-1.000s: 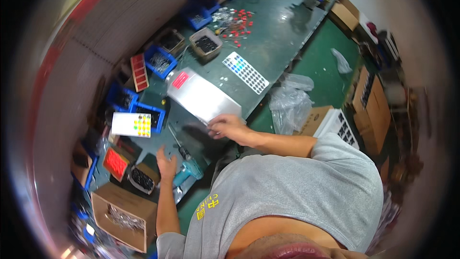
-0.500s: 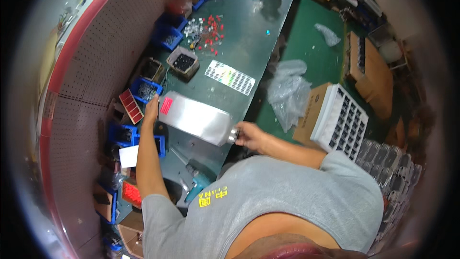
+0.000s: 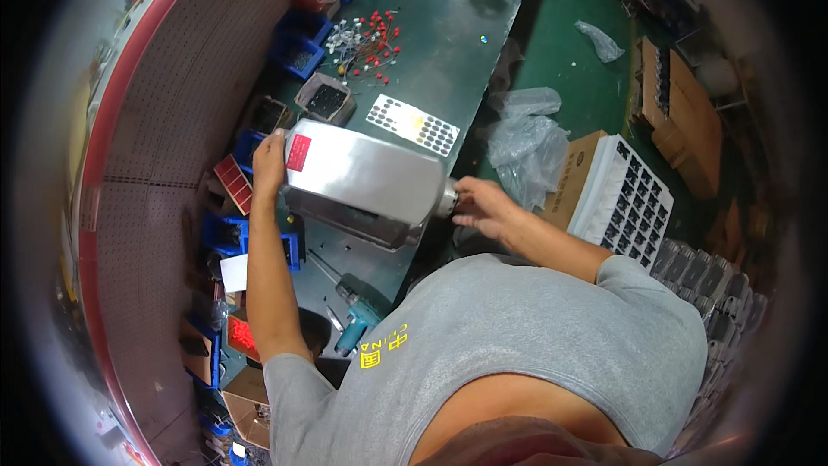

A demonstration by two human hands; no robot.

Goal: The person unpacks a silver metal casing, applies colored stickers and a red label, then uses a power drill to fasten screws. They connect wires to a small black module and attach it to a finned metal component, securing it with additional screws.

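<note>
A long silver metal housing (image 3: 371,164) with a red label at its left end and a round metal neck at its right end is held above the bench. Its dark lower side faces me. My left hand (image 3: 270,164) grips the left end, some of its fingers hidden behind it. At the other end, my right hand (image 3: 487,207) has its fingers curled at the round neck (image 3: 448,197). Below the housing, a teal power screwdriver (image 3: 355,319) lies on the bench, its long bit pointing away from me.
Beyond the housing lie a sticker sheet (image 3: 414,124), a tub of black parts (image 3: 326,102) and red-and-white wired parts (image 3: 371,43). Blue bins (image 3: 226,235) line the pegboard (image 3: 172,121). To the right stand a white tray of black parts (image 3: 634,203) and stacked grey metal parts (image 3: 707,280).
The housing has rolled so that its dark lower side shows, and it sits slightly farther right. Both hands have moved with it; my right hand's fingers look more spread.
</note>
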